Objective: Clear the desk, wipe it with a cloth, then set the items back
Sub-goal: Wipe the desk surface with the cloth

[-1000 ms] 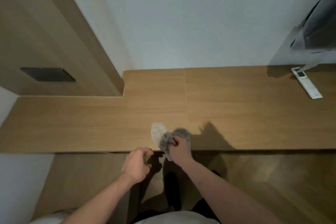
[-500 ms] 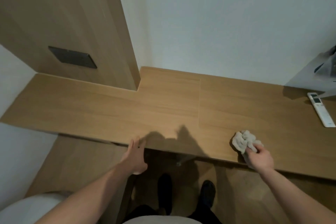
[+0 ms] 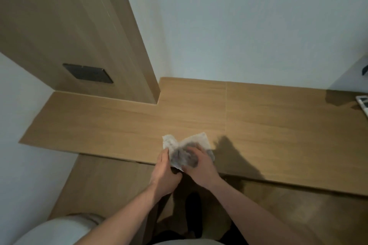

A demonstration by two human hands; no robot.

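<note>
Writing: none legible anywhere; the white remote control (image 3: pixel 363 103) at the far right edge of the light wooden desk (image 3: pixel 278 129) is cut off and too blurred to read. Crumpled whitish-grey cloth (image 3: pixel 185 149), darker and damp-looking at its middle, lies on the desk at its near edge. Left hand (image 3: pixel 164 173) pinches the cloth's left side; right hand (image 3: pixel 199 167) grips its right side, fingers curled into it.

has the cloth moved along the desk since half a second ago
Yes. The cloth has gone left along the desk front edge, from right of the desk seam to left of it, now held by both hands.
</note>
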